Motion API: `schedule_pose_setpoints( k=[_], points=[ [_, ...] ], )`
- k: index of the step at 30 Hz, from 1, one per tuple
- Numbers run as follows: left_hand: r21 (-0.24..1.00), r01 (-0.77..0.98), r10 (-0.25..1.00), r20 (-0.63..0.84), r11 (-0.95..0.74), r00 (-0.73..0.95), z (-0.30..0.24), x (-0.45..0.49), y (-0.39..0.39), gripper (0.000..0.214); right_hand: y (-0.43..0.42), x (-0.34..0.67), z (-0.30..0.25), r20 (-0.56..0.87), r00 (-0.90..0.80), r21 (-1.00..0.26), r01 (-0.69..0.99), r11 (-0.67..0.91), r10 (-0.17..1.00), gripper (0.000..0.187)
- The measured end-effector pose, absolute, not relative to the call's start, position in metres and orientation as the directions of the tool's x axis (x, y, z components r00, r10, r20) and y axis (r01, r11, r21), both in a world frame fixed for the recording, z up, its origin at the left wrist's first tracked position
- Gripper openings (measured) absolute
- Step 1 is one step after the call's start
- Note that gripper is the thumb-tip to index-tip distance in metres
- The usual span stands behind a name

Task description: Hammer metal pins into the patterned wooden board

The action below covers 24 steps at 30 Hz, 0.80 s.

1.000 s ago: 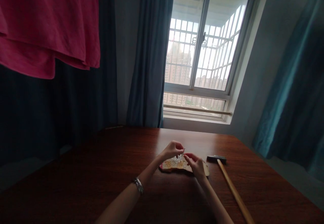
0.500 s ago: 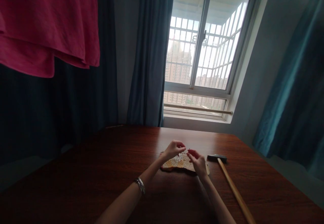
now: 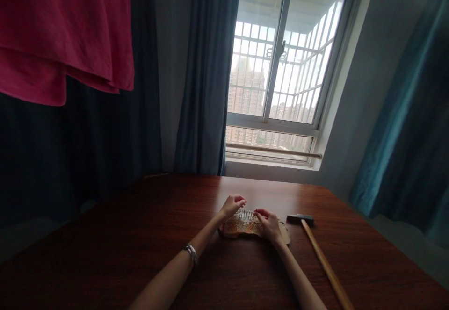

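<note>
A pale wooden board (image 3: 242, 228) with many small holes and an uneven front edge lies on the table. Several thin nails (image 3: 244, 214) stand upright in a row along it. My right hand (image 3: 268, 224) is over the board's right half, thumb and finger pinched on a nail whose head shows above the fingertips. Above the board's left end is my left hand (image 3: 234, 205), its fingers curled together; what they hold, if anything, is too small to make out. A silvery bracelet (image 3: 191, 253) circles my left wrist.
A hammer (image 3: 324, 261) with a dark head and long wooden handle lies right of the board on the brown table (image 3: 147, 240). Behind the table are a barred window (image 3: 277, 76) and blue curtains (image 3: 203, 76). Pink cloth (image 3: 66, 39) hangs at upper left.
My hands have moved apart from their near-touching position. My left hand shifted left; my right hand moved slightly left and lower over the board. The row of upright nails shows more plainly now.
</note>
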State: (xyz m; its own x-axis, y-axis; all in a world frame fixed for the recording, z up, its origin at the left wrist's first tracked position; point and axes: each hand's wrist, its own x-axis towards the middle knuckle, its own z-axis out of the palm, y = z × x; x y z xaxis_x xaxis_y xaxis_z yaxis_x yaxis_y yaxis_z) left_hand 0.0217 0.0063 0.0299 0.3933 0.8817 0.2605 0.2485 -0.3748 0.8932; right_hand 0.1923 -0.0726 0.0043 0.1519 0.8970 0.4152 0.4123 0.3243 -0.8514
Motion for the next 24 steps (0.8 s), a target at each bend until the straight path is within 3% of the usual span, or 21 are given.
schedule_pose_setpoints(
  k=[4, 24],
  points=[
    [0.93, 0.216, 0.886, 0.184, -0.297, 0.426, 0.022, 0.021, 0.012, 0.031, -0.073, 0.192, 0.004, 0.425, 0.133, -0.834, 0.443, 0.33, 0.895, 0.027],
    [0.888, 0.289, 0.869, 0.202, -0.357, 0.452, 0.025, 0.02, 0.006, 0.034, -0.073, 0.187, -0.008, 0.525, 0.08, -0.696, 0.613, 0.373, 0.848, 0.022]
  ],
)
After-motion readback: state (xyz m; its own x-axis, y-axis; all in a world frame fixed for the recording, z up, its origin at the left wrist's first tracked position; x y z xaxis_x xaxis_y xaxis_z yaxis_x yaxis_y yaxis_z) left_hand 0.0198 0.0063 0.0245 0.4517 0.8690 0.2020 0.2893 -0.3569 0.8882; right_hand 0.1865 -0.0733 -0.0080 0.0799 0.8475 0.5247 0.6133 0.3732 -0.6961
